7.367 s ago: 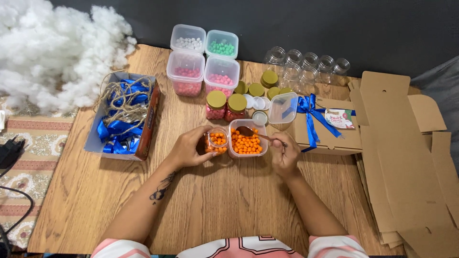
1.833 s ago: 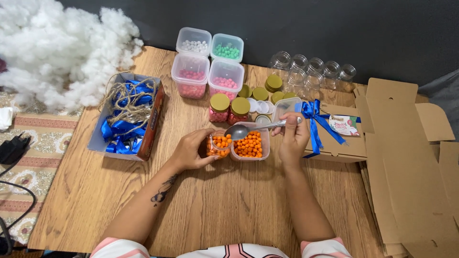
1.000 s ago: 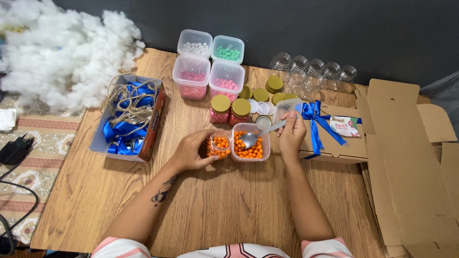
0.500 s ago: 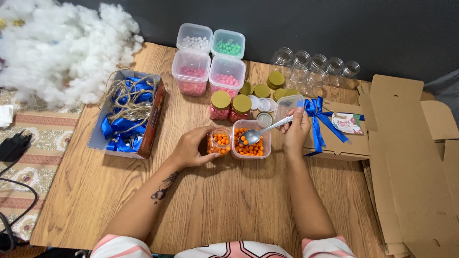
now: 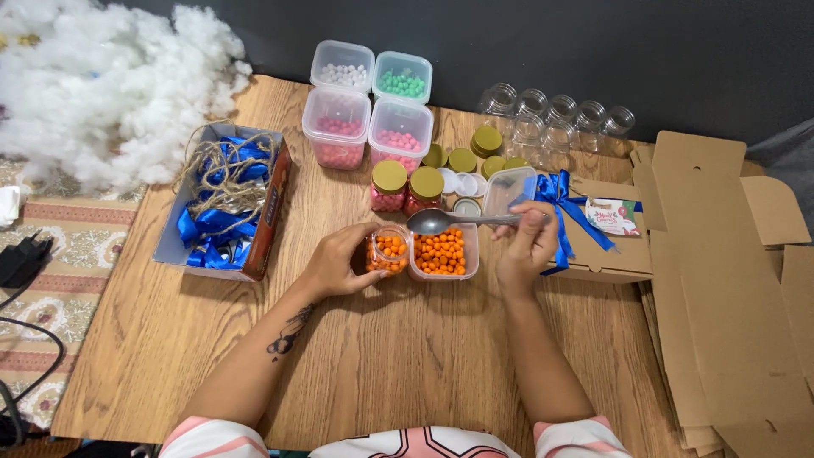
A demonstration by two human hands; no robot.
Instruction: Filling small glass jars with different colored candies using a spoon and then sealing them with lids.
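Note:
My left hand [image 5: 339,261] grips a small glass jar [image 5: 388,252] tipped on its side, part filled with orange balls. Right beside it stands a clear plastic tub [image 5: 443,253] of the same orange balls. My right hand [image 5: 526,240] holds a metal spoon [image 5: 449,221] by its handle, its bowl raised just above the tub's far edge and looking empty. Two filled jars with gold lids [image 5: 407,187] stand just behind the tub.
Four tubs of coloured balls [image 5: 369,110] sit at the back. Empty glass jars [image 5: 555,119] and loose gold lids [image 5: 475,153] are behind. A cardboard gift box with a blue ribbon [image 5: 585,225] lies right, flat cardboard [image 5: 729,280] beyond. A box of blue ribbon and twine [image 5: 225,199] and white stuffing [image 5: 102,85] lie left.
The spoon dipped into the orange tub a second ago and has since lifted and swung left above it. My left hand keeps the jar tilted at the tub.

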